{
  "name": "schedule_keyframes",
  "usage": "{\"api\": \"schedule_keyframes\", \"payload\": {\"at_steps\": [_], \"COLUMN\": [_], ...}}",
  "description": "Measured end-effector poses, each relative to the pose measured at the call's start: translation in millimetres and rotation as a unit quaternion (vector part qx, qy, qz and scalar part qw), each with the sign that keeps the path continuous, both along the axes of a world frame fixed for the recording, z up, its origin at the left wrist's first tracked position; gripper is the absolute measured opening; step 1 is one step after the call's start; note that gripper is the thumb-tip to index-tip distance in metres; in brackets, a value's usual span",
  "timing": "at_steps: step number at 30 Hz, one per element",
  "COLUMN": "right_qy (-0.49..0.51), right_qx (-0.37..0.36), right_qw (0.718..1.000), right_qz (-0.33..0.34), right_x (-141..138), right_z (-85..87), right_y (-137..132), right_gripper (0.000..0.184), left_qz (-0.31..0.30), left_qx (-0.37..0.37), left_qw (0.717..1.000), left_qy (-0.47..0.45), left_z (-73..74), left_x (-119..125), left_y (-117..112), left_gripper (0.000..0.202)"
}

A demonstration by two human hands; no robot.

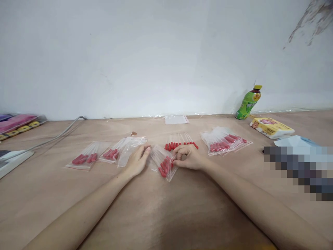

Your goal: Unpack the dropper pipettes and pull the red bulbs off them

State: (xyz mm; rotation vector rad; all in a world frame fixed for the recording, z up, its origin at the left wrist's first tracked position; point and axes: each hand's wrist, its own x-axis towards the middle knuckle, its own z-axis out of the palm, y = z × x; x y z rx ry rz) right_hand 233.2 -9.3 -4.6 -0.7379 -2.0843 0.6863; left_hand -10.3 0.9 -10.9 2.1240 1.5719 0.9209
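Bag (pixel 161 161) of red-tipped sticks (pixel 164 166), seemingly light, limp, slippery, is sitting at the table (pixel 145 211) beside our left hand (pixel 138 160), grip unclear, while we are sensibly pinching the bag's right edge between the fingers of our right hand (pixel 189 157)

"Left arm (pixel 104 196) from there?"
"Bare, stretched forward; left grip (pixel 137 161) loosely curled, thumb uppermost;"
"and the right arm (pixel 249 196)?"
"Slanted inward likewise; right grip (pixel 189 157) pinching, thumb to forefinger, other fingers bent."
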Motion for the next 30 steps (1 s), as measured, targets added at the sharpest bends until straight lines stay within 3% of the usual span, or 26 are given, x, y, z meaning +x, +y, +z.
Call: {"api": "schedule_keyframes", "payload": {"at_steps": [4,6,10,12,15,19,26,30], "right_qy": [-0.044,-0.073,-0.145,-0.163,-0.157,-0.158,-0.16,-0.137], "right_qx": [-0.097,-0.079,0.024,0.021,-0.015,-0.076,-0.134,-0.216], "right_qw": [0.991,0.993,0.987,0.985,0.987,0.984,0.976,0.967], "right_qz": [0.078,0.052,-0.06,-0.058,-0.004,0.014,0.058,0.023], "right_x": [21,27,28,25,23,22,17,13], "right_z": [3.4,4.4,6.3,7.1,6.2,2.3,8.6,10.1], "right_y": [7,7,2,-1,-4,-5,-4,-5], "right_gripper": [0.014,0.008,0.01,0.015,0.026,0.035,0.024,0.028], "left_qz": [-0.048,-0.084,-0.203,-0.262,-0.317,-0.317,-0.276,-0.254], "left_qx": [0.034,0.07,0.106,0.079,0.025,-0.017,-0.046,-0.042], "left_qw": [0.998,0.994,0.973,0.962,0.948,0.948,0.96,0.966], "left_qy": [0.025,0.015,0.001,0.006,0.018,0.019,0.01,0.004], "left_z": [1.3,2.9,10.3,14.0,15.6,12.8,12.6,12.1], "left_x": [3,4,8,10,10,8,9,11], "left_y": [-4,-8,-20,-27,-35,-38,-37,-36], "left_gripper": [0.032,0.027,0.019,0.022,0.029,0.024,0.02,0.018]}}
